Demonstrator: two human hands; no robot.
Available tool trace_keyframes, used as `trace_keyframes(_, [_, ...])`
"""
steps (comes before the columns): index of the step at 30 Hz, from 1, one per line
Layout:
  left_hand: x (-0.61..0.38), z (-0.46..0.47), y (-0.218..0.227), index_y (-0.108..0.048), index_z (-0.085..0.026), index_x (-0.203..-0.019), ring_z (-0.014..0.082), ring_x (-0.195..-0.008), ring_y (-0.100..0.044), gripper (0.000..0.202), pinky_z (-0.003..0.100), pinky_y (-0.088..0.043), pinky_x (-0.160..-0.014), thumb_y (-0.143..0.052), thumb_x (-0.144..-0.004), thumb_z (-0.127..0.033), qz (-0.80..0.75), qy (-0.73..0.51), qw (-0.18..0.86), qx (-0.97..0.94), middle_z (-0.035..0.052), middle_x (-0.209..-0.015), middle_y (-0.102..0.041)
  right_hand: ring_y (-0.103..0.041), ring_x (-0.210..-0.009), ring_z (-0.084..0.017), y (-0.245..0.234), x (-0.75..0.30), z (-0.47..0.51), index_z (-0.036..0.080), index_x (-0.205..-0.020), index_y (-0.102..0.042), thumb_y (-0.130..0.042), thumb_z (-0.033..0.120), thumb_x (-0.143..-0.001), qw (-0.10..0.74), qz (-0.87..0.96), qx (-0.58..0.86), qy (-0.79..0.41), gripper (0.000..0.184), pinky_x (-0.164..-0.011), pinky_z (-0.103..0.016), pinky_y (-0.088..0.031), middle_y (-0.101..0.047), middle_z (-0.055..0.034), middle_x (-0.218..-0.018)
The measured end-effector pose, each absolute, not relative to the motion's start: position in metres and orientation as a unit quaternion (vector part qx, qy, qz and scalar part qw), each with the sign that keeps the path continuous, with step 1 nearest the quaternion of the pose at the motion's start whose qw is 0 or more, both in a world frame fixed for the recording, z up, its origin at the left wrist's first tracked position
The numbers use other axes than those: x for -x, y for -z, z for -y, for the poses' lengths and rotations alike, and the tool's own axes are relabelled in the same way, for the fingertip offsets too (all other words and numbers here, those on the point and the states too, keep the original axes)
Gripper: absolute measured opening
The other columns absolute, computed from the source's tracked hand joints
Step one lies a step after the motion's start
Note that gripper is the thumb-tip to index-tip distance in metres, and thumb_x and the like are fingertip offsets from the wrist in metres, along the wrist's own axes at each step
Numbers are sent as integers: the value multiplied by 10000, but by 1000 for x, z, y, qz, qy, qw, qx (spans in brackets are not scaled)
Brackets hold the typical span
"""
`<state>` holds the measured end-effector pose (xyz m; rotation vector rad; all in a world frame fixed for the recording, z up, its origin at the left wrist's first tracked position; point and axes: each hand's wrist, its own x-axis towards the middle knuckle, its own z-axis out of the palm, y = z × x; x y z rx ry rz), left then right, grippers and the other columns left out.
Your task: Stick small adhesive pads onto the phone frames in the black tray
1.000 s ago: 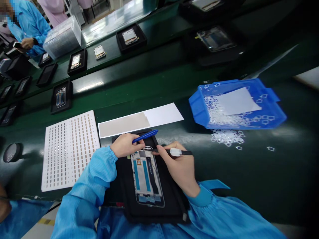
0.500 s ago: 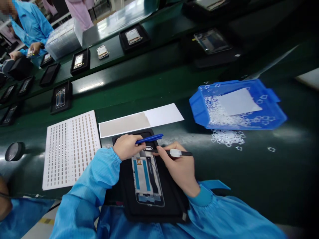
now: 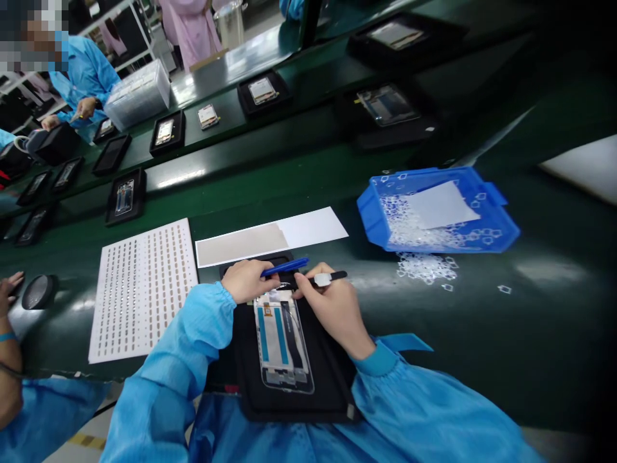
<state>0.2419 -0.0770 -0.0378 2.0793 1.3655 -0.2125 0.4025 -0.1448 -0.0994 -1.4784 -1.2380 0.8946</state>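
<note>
A phone frame (image 3: 283, 347) with blue strips and a black cable lies in a black foam tray (image 3: 332, 386) in front of me. At the frame's upper end, my left hand (image 3: 248, 280) is closed around a slim blue pen-shaped tool (image 3: 286, 266). My right hand (image 3: 335, 308) pinches dark tweezers (image 3: 324, 279) wrapped in white, pointing left over the same end. A small white-edged piece shows by the tweezer tips; whether they grip it is unclear. My left fingers partly hide the frame's top edge.
Left of the tray lies a white sheet of small parts (image 3: 142, 292); behind it, a white-and-grey strip (image 3: 270, 236). A blue bin (image 3: 501, 235) of clear ring-like pieces (image 3: 424, 267) stands right. Phone trays (image 3: 126, 196) line the belt. A co-worker's hand (image 3: 9, 289) shows at the left edge.
The camera view has shifted. My right hand and tweezers have moved slightly up and left, closer to my left hand. A co-worker's hand has appeared at the left edge.
</note>
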Motion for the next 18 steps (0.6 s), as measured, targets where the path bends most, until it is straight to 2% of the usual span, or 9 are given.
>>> trace_keyframes(6, [-241,81,42,-696,-230,-903,158,-724,-606,164,233,-411,-643,-596,-830,-338,-533,55,312,-785,-14,-793,-676,-497,-367,-144,105,-405,147,209,-717,-444,-595,592,-843,529,473,574,-408,430,-412,-235,-365,-544,6,-485])
trace_keyframes(9, [-240,80,42,-699,-224,-900,160,-736,-623,159,236,-443,-677,-597,-832,-326,-530,48,309,-788,-12,-801,-689,-502,-378,-138,108,-405,148,209,-750,-431,-612,616,-830,556,454,550,-427,452,-400,-223,-371,-561,3,-517])
trace_keyframes(12, [-233,94,36,-686,-224,-1013,185,-828,-658,228,266,-481,-765,-562,-857,-335,-527,2,296,-796,11,-916,-723,-501,-399,-132,107,-404,145,197,-791,-478,-606,609,-836,580,447,532,-424,434,-398,-223,-380,-592,-13,-584])
trace_keyframes(14, [-221,116,33,-643,-236,-1144,208,-969,-663,316,297,-486,-868,-517,-881,-359,-545,-80,286,-784,25,-1074,-718,-535,-456,-146,105,-404,143,181,-851,-551,-566,596,-864,597,449,524,-409,415,-437,-235,-420,-592,-17,-613])
trace_keyframes(16, [-199,145,37,-618,-266,-1200,232,-1076,-641,371,332,-480,-941,-469,-898,-421,-589,-140,268,-749,20,-1187,-685,-588,-563,-171,105,-404,142,170,-943,-620,-517,568,-897,613,452,519,-389,414,-512,-256,-469,-602,-31,-670])
trace_keyframes(18, [-173,170,51,-608,-297,-1229,276,-1118,-625,427,370,-515,-910,-485,-869,-492,-646,-154,249,-705,20,-1215,-670,-604,-665,-180,107,-402,140,178,-994,-666,-510,526,-910,628,455,517,-363,391,-603,-277,-496,-629,-54,-794])
